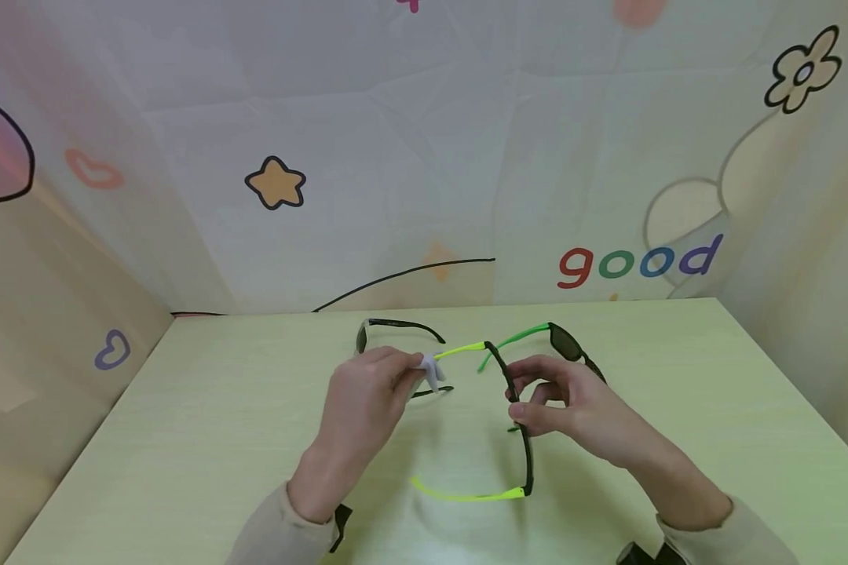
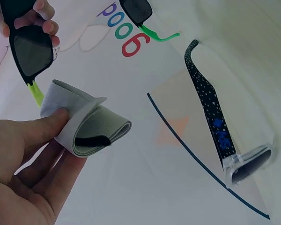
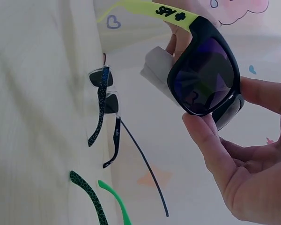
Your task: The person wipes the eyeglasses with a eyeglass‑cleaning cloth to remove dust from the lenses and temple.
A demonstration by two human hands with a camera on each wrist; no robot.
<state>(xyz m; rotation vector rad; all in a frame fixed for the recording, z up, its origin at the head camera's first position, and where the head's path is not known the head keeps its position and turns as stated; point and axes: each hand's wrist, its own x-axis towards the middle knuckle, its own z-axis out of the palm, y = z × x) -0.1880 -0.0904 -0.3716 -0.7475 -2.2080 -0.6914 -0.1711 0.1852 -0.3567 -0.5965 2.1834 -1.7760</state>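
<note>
Black-framed sunglasses with yellow-green temples [image 1: 528,463] are held above the table by the right hand [image 1: 586,404], its thumb and fingers pinching the frame near the bridge. A dark lens [image 3: 206,77] faces the right wrist camera. The left hand [image 1: 363,408] pinches a folded pale grey cloth [image 1: 433,372], which wraps round the far temple; the dark tip of that temple [image 2: 92,141] shows inside the cloth's fold in the left wrist view. The near temple [image 1: 466,497] hangs free of both hands.
Behind the hands on the pale table [image 1: 184,439] stand clear-framed sunglasses with dark speckled temples [image 2: 210,108]. Another pair, dark-lensed with a green temple [image 1: 523,335], is behind the right hand. A printed cloth backdrop [image 1: 396,157] borders the table's back and sides.
</note>
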